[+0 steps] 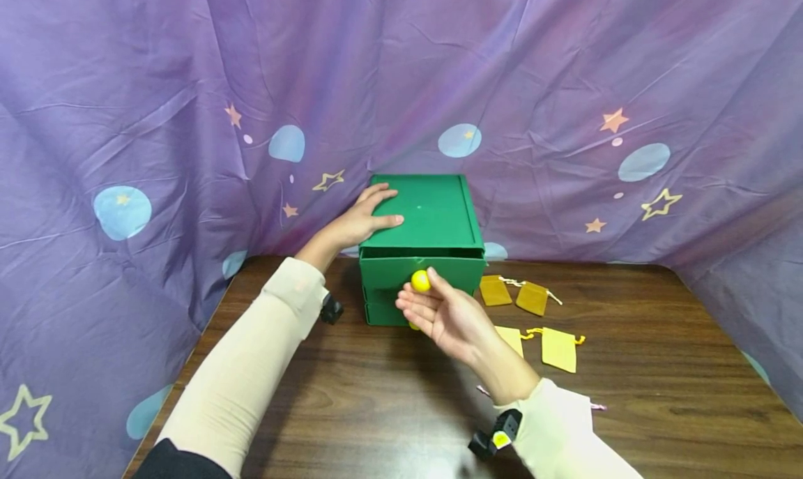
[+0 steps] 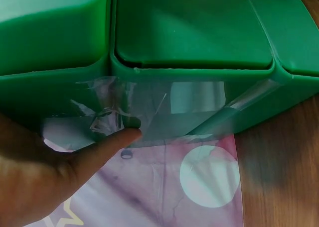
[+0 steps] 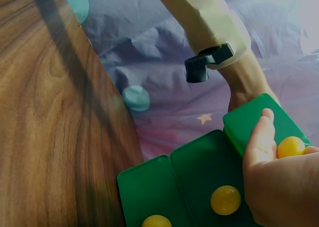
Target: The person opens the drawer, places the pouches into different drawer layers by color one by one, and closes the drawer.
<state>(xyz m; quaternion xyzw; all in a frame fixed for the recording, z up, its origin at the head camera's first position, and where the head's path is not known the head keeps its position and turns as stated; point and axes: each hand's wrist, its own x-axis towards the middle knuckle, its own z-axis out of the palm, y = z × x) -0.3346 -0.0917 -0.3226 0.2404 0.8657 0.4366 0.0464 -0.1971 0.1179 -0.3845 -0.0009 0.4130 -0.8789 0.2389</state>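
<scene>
A green drawer box (image 1: 419,210) stands at the back of the table, its top drawer (image 1: 389,270) pulled slightly out. My left hand (image 1: 357,221) rests on the box's top left edge with fingers spread. In the left wrist view a finger (image 2: 117,140) lies across clear tape on the box. At the front, my right hand (image 1: 454,318) pinches the yellow round knob (image 1: 420,280) of the top drawer between thumb and fingers. Lower yellow knobs (image 3: 226,200) show in the right wrist view. What the drawer holds is hidden.
Right of the box lie two brown drawstring pouches (image 1: 533,298) and two yellow pouches (image 1: 558,350), one partly behind my right arm. Purplish cord ends (image 1: 598,406) stick out from under that forearm. A purple patterned cloth (image 1: 533,81) hangs close behind the box.
</scene>
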